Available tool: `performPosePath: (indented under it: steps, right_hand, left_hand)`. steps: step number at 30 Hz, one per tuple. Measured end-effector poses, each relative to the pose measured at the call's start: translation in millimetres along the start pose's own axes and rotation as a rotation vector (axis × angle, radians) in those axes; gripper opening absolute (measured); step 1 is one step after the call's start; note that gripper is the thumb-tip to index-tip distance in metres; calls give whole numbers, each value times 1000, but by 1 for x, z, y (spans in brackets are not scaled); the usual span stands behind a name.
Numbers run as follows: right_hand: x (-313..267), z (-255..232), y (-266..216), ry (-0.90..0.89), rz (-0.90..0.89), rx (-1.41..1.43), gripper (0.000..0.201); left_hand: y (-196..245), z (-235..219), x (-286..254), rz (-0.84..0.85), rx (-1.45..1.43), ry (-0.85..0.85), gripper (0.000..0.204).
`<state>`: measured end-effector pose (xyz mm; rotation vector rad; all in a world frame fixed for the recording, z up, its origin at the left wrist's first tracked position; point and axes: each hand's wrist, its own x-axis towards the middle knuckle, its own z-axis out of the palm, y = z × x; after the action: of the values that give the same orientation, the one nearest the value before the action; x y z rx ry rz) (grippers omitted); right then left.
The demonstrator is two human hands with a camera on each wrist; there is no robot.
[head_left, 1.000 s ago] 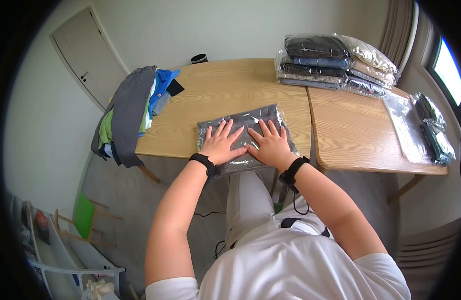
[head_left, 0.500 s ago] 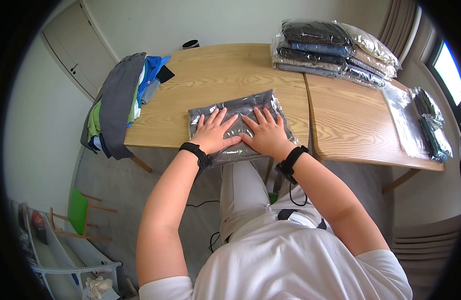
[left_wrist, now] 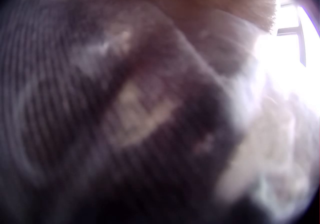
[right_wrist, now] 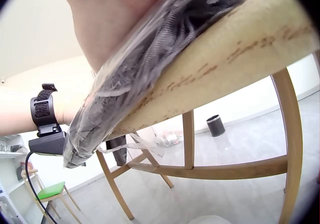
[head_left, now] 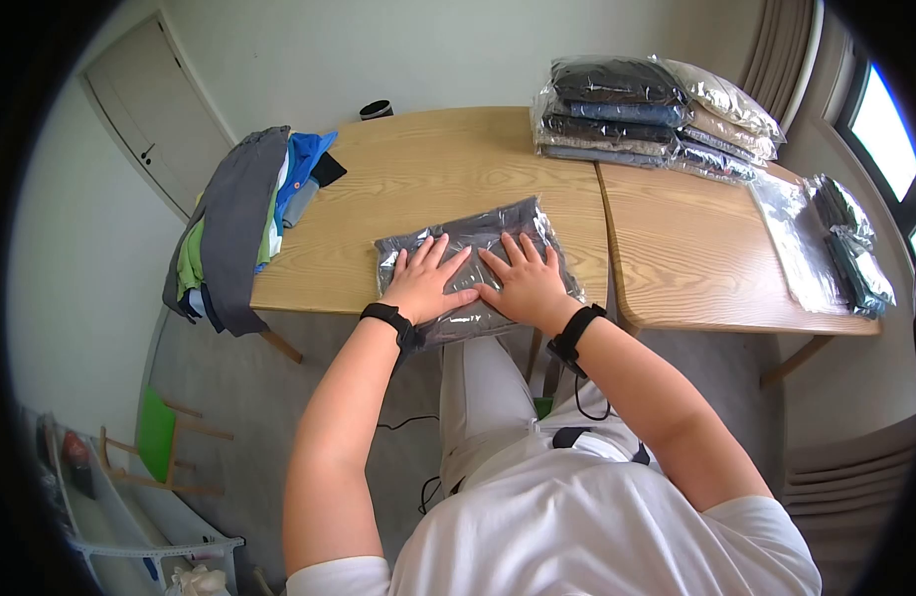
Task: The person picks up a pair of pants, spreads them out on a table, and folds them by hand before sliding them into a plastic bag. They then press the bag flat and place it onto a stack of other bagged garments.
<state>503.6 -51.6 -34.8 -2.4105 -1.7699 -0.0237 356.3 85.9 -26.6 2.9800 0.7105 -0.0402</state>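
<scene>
A folded dark grey garment in a clear plastic bag lies at the front edge of the wooden table, its near part hanging past that edge. My left hand rests flat on the bag with fingers spread. Beside it my right hand also lies flat, fingers spread, and the two thumbs meet near the middle. Ribbed grey cloth shows through the plastic in the right wrist view, under the palm and bent over the table edge. The left wrist view is blurred, filled by the dark ribbed cloth.
Loose clothes drape over the left end of the table. Bagged garments stand stacked at the back right. Flat clear bags and small bagged items lie far right. A gap splits the two tabletops.
The head view has shifted slightly. Both hands stay flat on the bagged garment, in nearly the same place on it.
</scene>
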Motion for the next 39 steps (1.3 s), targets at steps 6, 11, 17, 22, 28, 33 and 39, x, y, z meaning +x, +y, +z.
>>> performPosePath:
  steps: [6,11,17,22,28,33,39]
  right_hand:
    - [-3,-5,0,-22,-13,44,64]
    - [-9,-23,29,317,-203,4,53]
    - [-69,-50,65,295,-363,334,38]
    - [-78,-28,86,156,-238,484,54]
    - [-83,-29,87,166,-285,361,67]
    - [-86,-39,81,120,-180,469,64]
    - [-81,-24,90,158,-173,630,41]
  left_hand:
    - [-8,-1,3,8,-94,-67,82]
    - [-44,-15,-17,162,-612,479,62]
    - [-29,-19,-119,279,-304,468,53]
    - [-26,19,-129,213,-96,346,75]
    - [-41,50,-104,248,-52,678,51]
    - [-39,18,-97,205,-226,725,38]
    - [-24,-39,-94,166,-401,779,32]
